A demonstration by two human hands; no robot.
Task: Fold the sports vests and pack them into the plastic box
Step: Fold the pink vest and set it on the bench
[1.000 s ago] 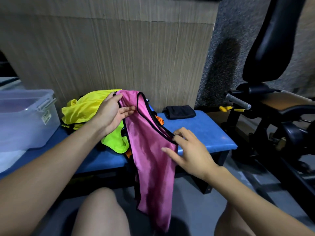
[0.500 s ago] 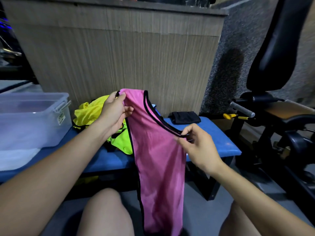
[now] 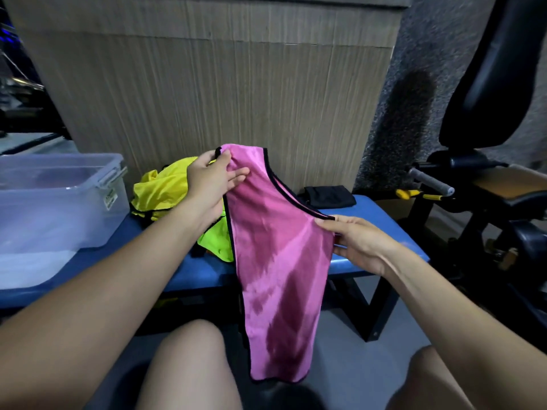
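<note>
Two hands hold the pink vest (image 3: 278,261) up over the bench (image 3: 381,232): the left hand (image 3: 210,179) pinches one top corner, the right hand (image 3: 358,244) pinches the other, probably so that it hangs flat for folding. Yellow vests (image 3: 165,190) are heaped beside the box (image 3: 59,199), seemingly waiting; its small label cannot be read.

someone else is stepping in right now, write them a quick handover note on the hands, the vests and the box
Left hand pinches the top corner of the pink vest; right hand pinches the other top corner. The vest hangs unfolded in front of the blue bench.
Yellow vests lie in a heap on the bench behind the left hand.
Plastic box sits open at the bench's left end; what it holds is unclear.
Done: pink vest picked up.
Left: fold it, put it in the box, then do the yellow ones.
</note>
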